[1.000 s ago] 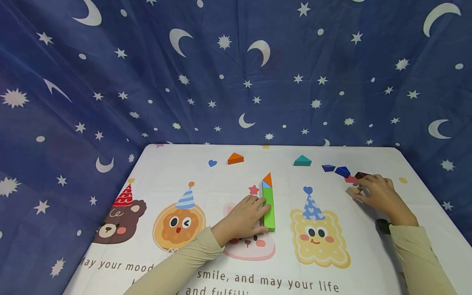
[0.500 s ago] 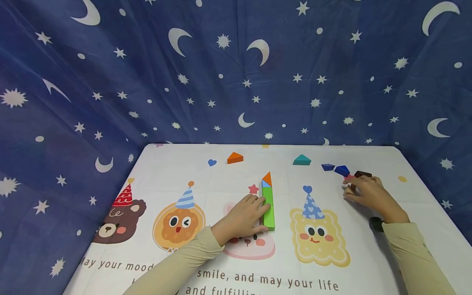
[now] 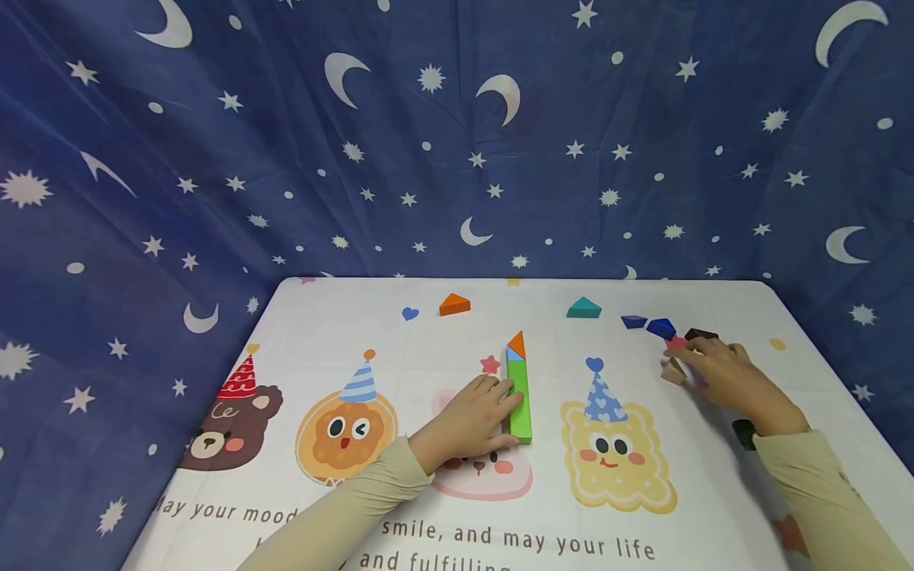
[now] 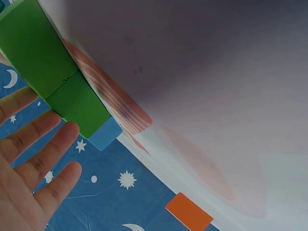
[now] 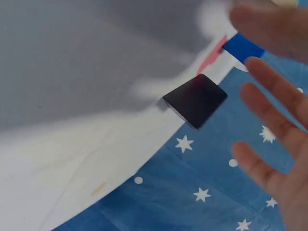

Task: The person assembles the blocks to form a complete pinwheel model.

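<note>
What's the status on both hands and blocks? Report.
Left hand: fingers touching green rectangular blocks. Right hand: at small angular tan block, grip unclear. Dark brown angular block close beyond right hand.

The bench (image 3: 371, 317) is lit brightly, but shadowed towards one o'clock in the left wrist view; right fingers (image 5: 269, 111) are blurred

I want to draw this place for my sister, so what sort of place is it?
Probably an indoor play corner: there's a cartoon-printed white tablecloth, bright green rectangular blocks and a dark-blue, star-printed fabric backdrop.
</note>
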Motion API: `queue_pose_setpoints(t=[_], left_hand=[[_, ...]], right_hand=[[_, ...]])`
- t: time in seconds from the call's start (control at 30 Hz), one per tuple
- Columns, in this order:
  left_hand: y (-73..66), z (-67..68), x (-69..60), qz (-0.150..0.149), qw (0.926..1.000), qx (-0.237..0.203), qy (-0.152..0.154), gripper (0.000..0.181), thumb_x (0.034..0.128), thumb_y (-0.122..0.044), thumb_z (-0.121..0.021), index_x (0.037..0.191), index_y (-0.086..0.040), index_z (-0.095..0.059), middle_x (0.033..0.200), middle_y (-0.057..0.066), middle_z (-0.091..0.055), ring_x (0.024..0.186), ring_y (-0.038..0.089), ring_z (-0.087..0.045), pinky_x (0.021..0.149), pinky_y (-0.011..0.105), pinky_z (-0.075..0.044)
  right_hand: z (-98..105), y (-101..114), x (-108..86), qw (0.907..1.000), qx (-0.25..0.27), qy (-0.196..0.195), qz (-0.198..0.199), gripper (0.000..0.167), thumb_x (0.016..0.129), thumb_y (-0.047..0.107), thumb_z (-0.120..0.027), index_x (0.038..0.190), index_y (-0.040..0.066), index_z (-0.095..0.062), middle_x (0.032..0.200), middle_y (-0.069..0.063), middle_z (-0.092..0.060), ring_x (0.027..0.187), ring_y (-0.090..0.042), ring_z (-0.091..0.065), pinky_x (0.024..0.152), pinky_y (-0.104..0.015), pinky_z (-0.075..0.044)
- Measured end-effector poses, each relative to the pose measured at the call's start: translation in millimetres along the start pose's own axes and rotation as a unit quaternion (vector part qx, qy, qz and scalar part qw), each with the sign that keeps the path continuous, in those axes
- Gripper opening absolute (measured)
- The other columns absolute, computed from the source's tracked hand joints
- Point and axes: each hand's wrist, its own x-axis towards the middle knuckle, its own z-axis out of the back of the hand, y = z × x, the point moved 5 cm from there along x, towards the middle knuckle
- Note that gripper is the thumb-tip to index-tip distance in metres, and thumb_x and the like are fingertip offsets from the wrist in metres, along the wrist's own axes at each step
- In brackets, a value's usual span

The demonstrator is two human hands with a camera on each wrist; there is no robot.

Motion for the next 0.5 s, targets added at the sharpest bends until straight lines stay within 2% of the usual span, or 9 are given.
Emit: queue_pose_setpoints(t=[0.23, 0.4, 0.5], left_hand=[[0.5, -0.4, 0.4, 0.0, 1.0, 0.0, 0.003, 0.058, 0.0876, -0.06, -0.049, 0.127, -0.018, -0.046, 0.127, 0.002, -0.05, 0.114, 0.018, -0.048, 0.105, 0.033, -0.036], [0.1, 0.0, 0.2, 0.003, 1.0, -0.001, 0.005, 0.057, 0.0878, -0.06, -0.048, 0.127, -0.018, -0.046, 0.128, 0.001, -0.05, 0.114, 0.018, -0.048, 0.105, 0.032, -0.036], [-0.2, 1.2, 0.0, 0.004, 1.0, 0.0, 0.005, 0.057, 0.0878, -0.06, -0.048, 0.126, -0.018, -0.046, 0.128, 0.001, -0.05, 0.114, 0.018, -0.048, 0.105, 0.032, -0.036]], right_hand=[[-1.2, 6.6, 6.4, 0.9965, -0.031, -0.053, 0.056, 0.044, 0.062, -0.003, -0.08, 0.101, 0.014, -0.071, 0.1, -0.016, -0.061, 0.097, -0.037, -0.055, 0.08, -0.062, -0.04], [-2.3, 12.7, 11.7, 0.9897, -0.046, -0.09, 0.102, 0.038, 0.058, 0.004, -0.085, 0.092, 0.014, -0.072, 0.091, -0.011, -0.061, 0.088, -0.032, -0.056, 0.076, -0.059, -0.042], [-2.8, 17.9, 15.9, 0.9875, -0.052, -0.091, 0.118, 0.033, 0.059, 0.009, -0.085, 0.089, 0.014, -0.071, 0.087, -0.007, -0.062, 0.086, -0.03, -0.058, 0.074, -0.058, -0.043]])
